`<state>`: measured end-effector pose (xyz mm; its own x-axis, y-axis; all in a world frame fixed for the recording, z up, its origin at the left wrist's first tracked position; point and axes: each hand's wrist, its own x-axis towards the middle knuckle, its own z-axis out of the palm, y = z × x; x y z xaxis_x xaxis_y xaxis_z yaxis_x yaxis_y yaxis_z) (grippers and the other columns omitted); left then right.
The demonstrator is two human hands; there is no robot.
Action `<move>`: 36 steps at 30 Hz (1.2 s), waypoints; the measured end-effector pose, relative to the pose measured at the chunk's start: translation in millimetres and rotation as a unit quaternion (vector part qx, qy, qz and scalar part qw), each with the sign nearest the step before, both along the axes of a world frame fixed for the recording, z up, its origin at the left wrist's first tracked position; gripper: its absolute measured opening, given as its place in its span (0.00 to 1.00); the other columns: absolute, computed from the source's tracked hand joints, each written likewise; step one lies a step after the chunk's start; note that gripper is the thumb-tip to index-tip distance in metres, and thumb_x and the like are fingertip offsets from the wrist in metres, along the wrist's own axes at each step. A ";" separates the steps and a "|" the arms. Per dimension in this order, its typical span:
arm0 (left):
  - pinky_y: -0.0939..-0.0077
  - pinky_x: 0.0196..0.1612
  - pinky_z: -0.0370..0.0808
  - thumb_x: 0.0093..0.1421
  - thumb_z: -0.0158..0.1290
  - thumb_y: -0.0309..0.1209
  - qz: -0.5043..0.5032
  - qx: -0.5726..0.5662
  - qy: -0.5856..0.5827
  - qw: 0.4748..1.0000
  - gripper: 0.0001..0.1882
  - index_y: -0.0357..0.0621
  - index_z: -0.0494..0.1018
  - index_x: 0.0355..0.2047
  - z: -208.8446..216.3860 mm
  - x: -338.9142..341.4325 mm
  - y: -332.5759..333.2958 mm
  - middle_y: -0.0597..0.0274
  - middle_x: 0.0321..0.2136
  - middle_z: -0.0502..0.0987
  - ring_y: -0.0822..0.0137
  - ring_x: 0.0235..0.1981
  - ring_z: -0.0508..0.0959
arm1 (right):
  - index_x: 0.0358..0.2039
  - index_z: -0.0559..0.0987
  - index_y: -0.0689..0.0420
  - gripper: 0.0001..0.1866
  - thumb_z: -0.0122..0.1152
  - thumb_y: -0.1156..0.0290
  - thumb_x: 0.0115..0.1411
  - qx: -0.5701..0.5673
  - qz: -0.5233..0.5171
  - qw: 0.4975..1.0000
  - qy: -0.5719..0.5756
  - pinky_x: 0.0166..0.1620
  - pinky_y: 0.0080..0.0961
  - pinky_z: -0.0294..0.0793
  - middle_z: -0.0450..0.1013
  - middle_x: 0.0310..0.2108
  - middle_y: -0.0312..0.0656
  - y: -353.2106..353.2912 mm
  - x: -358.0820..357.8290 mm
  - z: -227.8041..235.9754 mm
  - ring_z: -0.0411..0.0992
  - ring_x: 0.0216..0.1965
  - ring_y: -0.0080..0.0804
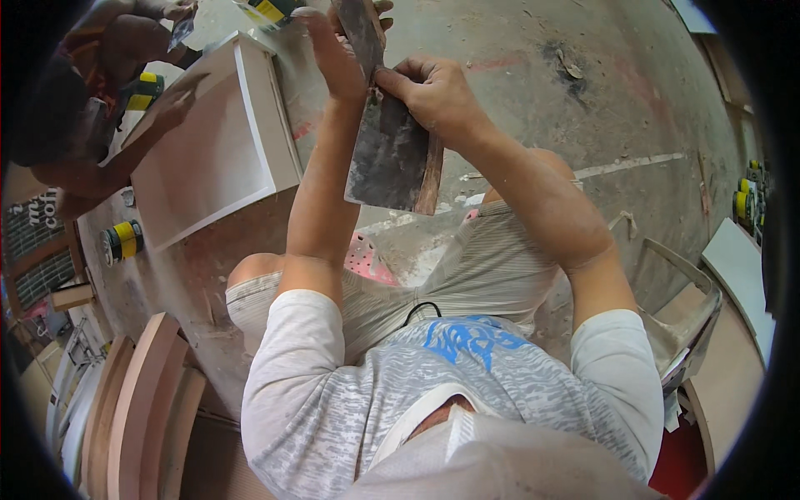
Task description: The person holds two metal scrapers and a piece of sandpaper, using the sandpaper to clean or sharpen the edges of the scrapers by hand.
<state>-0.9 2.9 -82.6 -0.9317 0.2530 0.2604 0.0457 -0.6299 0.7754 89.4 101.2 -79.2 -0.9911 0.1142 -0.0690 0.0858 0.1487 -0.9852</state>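
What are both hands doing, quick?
Left hand: closed, holding the dark flat piece by its upper part.
Right hand: closed, holding the same piece lower down.

Clock centred on view. Open floor (642,104) 1 to 2, low dark debris (571,65) midway. Pale panel (208,146) and co-worker's forearm (104,177) block 10; can (122,242) stands at 9. Curved wooden pieces (137,404) crowd 8, bent frame (683,264) past 3. Toward 11, dark board (392,162) overlaps left forearm (319,187); gap between cannot be judged.
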 end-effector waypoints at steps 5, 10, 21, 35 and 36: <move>0.77 0.44 0.70 0.61 0.32 0.63 0.008 0.011 -0.002 1.000 0.41 0.43 0.58 0.61 -20.4 -4.0 -0.8 0.59 0.54 0.67 0.70 0.41 0.73 | 0.31 0.80 0.64 0.13 0.63 0.64 0.57 -0.110 0.003 0.994 -0.008 0.30 0.17 0.69 0.75 0.24 0.36 -5.9 -0.3 8.3 0.69 0.24 0.17; 0.77 0.43 0.70 0.62 0.32 0.61 -0.021 0.038 -0.022 0.999 0.39 0.43 0.57 0.61 -15.5 -4.3 4.3 0.58 0.56 0.66 0.69 0.41 0.73 | 0.31 0.80 0.63 0.14 0.62 0.62 0.57 -0.057 0.054 0.996 -0.044 0.30 0.17 0.68 0.75 0.25 0.36 6.3 -13.3 7.0 0.68 0.24 0.16; 0.77 0.45 0.67 0.65 0.43 0.43 0.040 -0.070 0.067 0.995 0.22 0.39 0.71 0.49 -13.0 0.0 10.8 0.60 0.51 0.71 0.71 0.41 0.72 | 0.29 0.80 0.66 0.19 0.64 0.58 0.54 -0.060 0.013 0.997 -0.052 0.30 0.22 0.68 0.75 0.23 0.40 11.9 -9.3 -6.2 0.70 0.24 0.24; 0.70 0.58 0.59 0.64 0.45 0.40 0.123 -0.250 0.244 0.929 0.19 0.43 0.71 0.51 -49.8 23.8 19.7 0.51 0.50 0.70 0.63 0.53 0.66 | 0.38 0.75 0.56 0.12 0.51 0.61 0.62 -0.287 0.002 0.955 -0.079 0.27 0.16 0.70 0.73 0.29 0.32 50.0 -31.1 16.5 0.70 0.26 0.18; 0.69 0.59 0.59 0.62 0.48 0.38 0.132 -0.278 0.245 0.919 0.18 0.45 0.73 0.49 -42.7 31.1 25.0 0.52 0.47 0.73 0.63 0.51 0.69 | 0.38 0.75 0.56 0.12 0.51 0.61 0.62 -0.289 0.013 0.954 -0.079 0.27 0.16 0.70 0.73 0.29 0.32 64.6 -35.7 10.2 0.70 0.26 0.18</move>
<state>30.2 27.9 -125.3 -0.7847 0.2567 0.5643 0.5700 -0.0591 0.8195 53.7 165.8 -68.9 -0.9650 -0.0121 -0.2618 0.2436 -0.4104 -0.8788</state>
